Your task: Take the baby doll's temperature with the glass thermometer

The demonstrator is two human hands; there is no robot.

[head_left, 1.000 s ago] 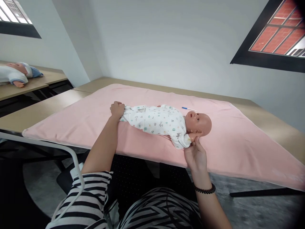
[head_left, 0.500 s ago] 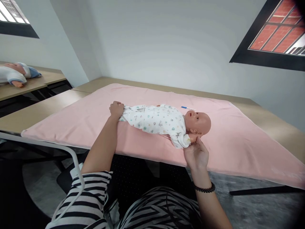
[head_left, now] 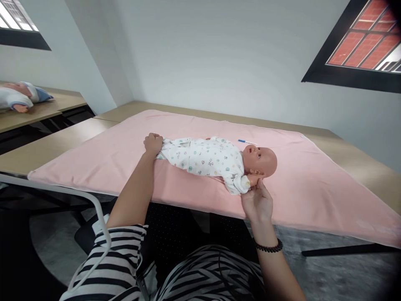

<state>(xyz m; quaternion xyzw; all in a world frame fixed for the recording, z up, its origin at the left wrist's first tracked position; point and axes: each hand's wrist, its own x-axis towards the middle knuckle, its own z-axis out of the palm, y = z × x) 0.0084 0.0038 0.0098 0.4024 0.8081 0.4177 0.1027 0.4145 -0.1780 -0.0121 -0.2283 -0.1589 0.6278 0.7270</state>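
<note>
A baby doll (head_left: 203,156) in a white patterned romper lies on its back on a pink blanket (head_left: 109,154), head to the right. My left hand (head_left: 153,144) is closed at the leg end of the romper; its fingertips and what they grip are partly hidden. With palm up, my right hand (head_left: 258,202) holds the doll's near hand (head_left: 254,179) between thumb and fingers, beside the doll's head. Beyond the head lies a thin blue and white stick (head_left: 246,141), perhaps a thermometer, untouched by either hand.
The blanket covers most of a wooden table (head_left: 319,129) against a white wall. On another table at the far left lies a second doll (head_left: 21,96) in white and blue. A white curved tube (head_left: 100,213) runs by my left arm.
My right hand and the doll's near hand have shifted very slightly. My left hand stays at the leg end, and the doll's body lies as before.
</note>
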